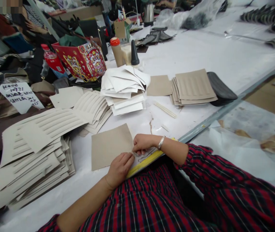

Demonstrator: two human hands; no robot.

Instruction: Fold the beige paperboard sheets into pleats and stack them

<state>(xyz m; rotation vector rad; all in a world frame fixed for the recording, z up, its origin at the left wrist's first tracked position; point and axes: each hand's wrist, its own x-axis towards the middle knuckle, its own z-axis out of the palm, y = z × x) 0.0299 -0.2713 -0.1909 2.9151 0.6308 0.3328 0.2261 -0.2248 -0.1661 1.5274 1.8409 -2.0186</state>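
A flat taupe panel, leathery or card-like, lies on the white table near its front edge. My left hand is closed at the panel's lower right corner, with the fingers curled over its edge. Just beyond it my right hand, with a silver bracelet at the wrist, is closed in a pinch on the panel's right edge. The fingertips of both hands nearly meet there, and they hide that stretch of the edge. Under my right hand, yellow tape runs along the table edge.
Tall stacks of pale ribbed panels stand at left. Behind are white sheets, taupe ribbed pieces, dark pieces and thin strips. Farther back stand a red box, a red-capped bottle and a dark cone-topped bottle.
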